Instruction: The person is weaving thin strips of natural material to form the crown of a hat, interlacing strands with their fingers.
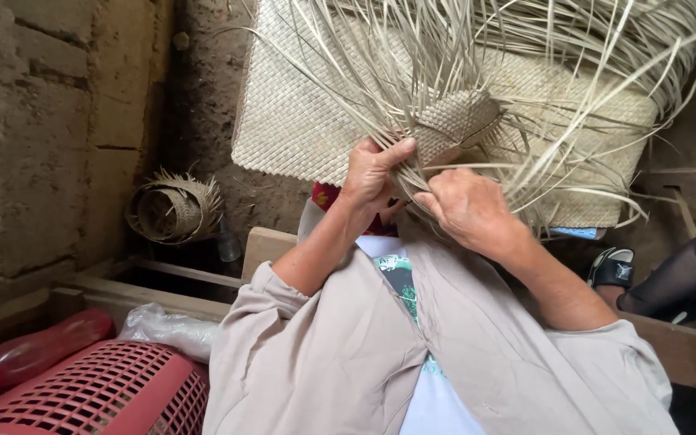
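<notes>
left hand: left hand (374,173) closed on the pale loose straw strips (412,89), thumb pressed across them just below the small woven straw piece (459,121)
right hand: right hand (469,209) curled, fingers pinching strips beside the left hand, nearly touching it
woven piece: held up in front of the chest, strips fanning out up and to the sides
behind: large flat woven straw mat (300,121)
floor left: small round woven basket (172,209) by the block wall
lower left: red plastic lattice crate (98,395), pink plastic bottle (34,354)
</notes>
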